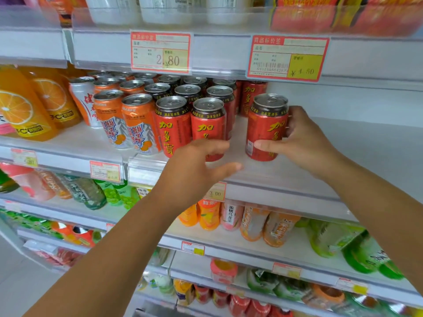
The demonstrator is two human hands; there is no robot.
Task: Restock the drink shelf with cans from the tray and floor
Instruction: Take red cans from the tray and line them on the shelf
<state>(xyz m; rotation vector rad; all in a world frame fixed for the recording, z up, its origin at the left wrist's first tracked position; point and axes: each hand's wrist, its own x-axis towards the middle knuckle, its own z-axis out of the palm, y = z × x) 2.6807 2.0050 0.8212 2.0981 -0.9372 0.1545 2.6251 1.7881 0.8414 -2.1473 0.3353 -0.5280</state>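
The red cans (174, 124) bear yellow characters and a dark band under silver lids; the lone can (266, 129) matches. The orange cans (137, 124) carry blue-and-red lettering over white peaks. The bottles (20, 106) are orange with a citrus-slice print. The price tags (160, 51) are red-edged with yellow panels. The shelf (343, 143) is white. The lower bottles (364, 255) look green, though blurred.

The left hand (194, 172) hides part of the front red can (207, 121); top-shelf packs (304, 14) are blurred.
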